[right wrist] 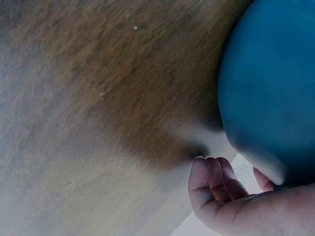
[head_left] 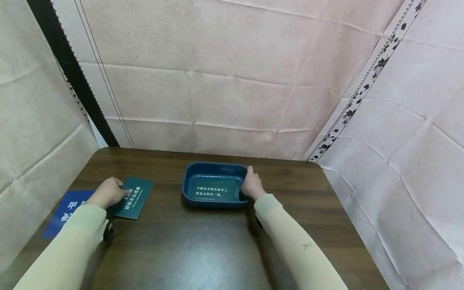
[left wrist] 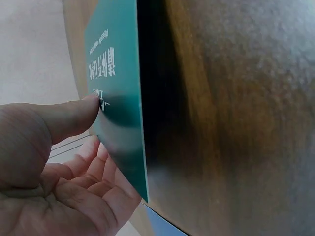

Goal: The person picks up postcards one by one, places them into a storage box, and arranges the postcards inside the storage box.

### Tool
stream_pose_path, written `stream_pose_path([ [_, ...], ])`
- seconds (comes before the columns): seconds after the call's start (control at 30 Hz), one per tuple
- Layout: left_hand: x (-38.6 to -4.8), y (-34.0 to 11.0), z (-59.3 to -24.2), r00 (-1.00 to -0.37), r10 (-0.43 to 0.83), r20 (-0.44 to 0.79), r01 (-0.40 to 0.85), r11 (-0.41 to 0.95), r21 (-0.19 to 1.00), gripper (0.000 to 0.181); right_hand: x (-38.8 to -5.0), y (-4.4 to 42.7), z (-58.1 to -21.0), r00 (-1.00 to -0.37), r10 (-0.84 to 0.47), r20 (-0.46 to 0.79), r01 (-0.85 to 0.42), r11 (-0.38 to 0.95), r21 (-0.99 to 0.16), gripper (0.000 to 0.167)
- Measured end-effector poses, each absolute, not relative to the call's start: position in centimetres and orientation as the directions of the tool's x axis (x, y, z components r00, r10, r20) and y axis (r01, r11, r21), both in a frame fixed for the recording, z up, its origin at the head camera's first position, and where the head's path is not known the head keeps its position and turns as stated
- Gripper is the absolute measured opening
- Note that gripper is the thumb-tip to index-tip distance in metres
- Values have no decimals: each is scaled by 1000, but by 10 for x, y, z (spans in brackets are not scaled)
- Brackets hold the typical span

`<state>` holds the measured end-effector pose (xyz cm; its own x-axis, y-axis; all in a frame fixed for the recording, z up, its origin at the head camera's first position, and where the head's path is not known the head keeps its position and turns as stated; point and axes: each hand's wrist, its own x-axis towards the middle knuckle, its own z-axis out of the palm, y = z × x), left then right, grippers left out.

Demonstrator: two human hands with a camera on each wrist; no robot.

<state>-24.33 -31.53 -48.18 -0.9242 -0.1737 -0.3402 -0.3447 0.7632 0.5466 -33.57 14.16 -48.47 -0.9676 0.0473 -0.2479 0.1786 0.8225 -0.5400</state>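
Note:
A green card (head_left: 137, 198) with white writing is at the left of the table, pinched at its near left side by my left hand (head_left: 110, 193). In the left wrist view the thumb (left wrist: 74, 118) lies on the printed face of the card, with the other fingers behind it. My right hand (head_left: 252, 184) grips the right side of a dark blue tray (head_left: 215, 204). Inside the tray lies another green card (head_left: 217, 190) with white writing. The right wrist view shows curled fingers (right wrist: 211, 184) beside the tray's blue outer wall (right wrist: 270, 88).
A blue card (head_left: 58, 219) with white characters lies at the table's left edge, partly covered by the left forearm. The brown wooden table (head_left: 181, 249) has pale cloth (head_left: 217, 100) hanging behind it and at both sides.

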Motion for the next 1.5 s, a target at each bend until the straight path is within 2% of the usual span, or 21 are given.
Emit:
stream_pose_path([
  [0.37,-245,-315,-479,-928,-163,-336,-343,729,593,51,-338,144,-485,-967,44,-251,178,819,-546,73],
  [0.6,-250,-315,-481,-949,-123,-289,-289,700,653,41,-337,146,-486,-968,45,-245,175,821,-543,73],
  [0.8,-253,-312,-478,-963,-73,-260,-236,694,680,40,-336,146,-486,-966,51,-252,185,817,-547,74],
  [0.97,-255,-306,-466,-980,-10,-200,-149,704,694,40,-336,146,-487,-966,50,-252,185,818,-545,74],
  [1.5,-269,-273,-413,-996,78,-39,30,725,688,34,-338,142,-487,-965,44,-257,183,817,-547,76],
])
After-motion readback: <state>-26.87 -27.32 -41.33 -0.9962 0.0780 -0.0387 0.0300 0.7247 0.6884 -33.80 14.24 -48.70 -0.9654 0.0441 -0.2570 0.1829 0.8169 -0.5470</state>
